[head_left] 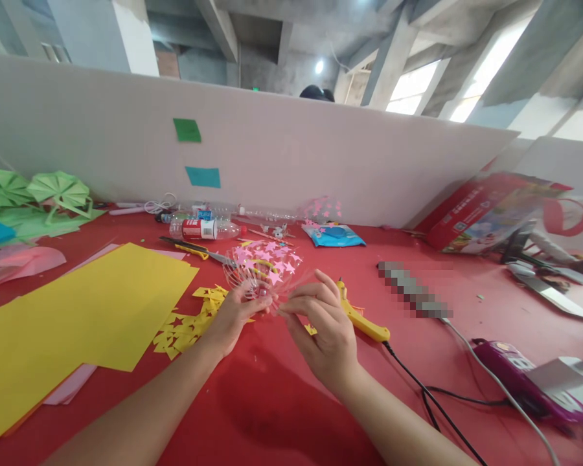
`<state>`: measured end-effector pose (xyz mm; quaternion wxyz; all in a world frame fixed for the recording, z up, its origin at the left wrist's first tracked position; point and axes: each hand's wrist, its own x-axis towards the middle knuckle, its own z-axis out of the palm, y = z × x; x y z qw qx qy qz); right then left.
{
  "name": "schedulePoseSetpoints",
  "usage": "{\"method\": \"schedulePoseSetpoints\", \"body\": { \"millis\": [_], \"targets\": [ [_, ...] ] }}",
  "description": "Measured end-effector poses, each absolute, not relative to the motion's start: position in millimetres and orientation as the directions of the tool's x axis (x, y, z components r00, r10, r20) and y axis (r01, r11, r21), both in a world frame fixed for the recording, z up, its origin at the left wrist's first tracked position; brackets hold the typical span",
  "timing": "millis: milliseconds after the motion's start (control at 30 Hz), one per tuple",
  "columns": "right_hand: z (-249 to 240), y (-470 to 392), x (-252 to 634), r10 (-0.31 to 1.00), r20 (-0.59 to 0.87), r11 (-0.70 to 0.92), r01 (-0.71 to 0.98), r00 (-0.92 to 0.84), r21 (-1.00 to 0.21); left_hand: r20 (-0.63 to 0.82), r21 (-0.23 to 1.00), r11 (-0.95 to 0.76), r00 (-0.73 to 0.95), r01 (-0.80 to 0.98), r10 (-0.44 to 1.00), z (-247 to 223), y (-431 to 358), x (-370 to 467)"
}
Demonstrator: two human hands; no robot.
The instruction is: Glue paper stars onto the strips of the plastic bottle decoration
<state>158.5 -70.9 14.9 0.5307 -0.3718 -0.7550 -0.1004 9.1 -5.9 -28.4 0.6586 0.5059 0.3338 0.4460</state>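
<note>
A spray of thin clear plastic strips tipped with pink paper stars (267, 259) stands out in front of me above the red table. My left hand (236, 317) is closed around its narrow base. Just to the right, my right hand (323, 330) pinches thumb and forefinger together at the lower strips, seemingly on one thin clear strip; its other fingers are bent. Yellow paper scraps (189, 327) with star-shaped holes lie beside my left wrist. Past my right hand rests a yellow hot glue gun (364, 320), its black cord trailing toward me.
Yellow paper sheets (87, 317) cover the left side. Behind lie scissors (189, 248), plastic bottles (204, 228) and a blue packet (334, 235). At right are a purple device (529, 372), cords, a blade (554, 294) and a red bag (486, 210). A white partition (296, 149) stands behind.
</note>
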Motion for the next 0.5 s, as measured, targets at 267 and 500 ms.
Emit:
{"method": "schedulePoseSetpoints", "body": {
  "millis": [267, 500],
  "targets": [
    [19.6, -73.6, 155.8, 0.456, 0.881, 0.683, 0.686, -0.130, -0.252, -0.023, 0.959, 0.126, 0.371, -0.255, 0.928, -22.4, -9.3, 9.6],
    [15.7, -74.3, 155.4, 0.481, 0.866, 0.652, 0.715, -0.136, -0.251, -0.034, 0.947, 0.148, 0.370, -0.285, 0.928, -22.0, -8.7, 8.3]
  ]
}}
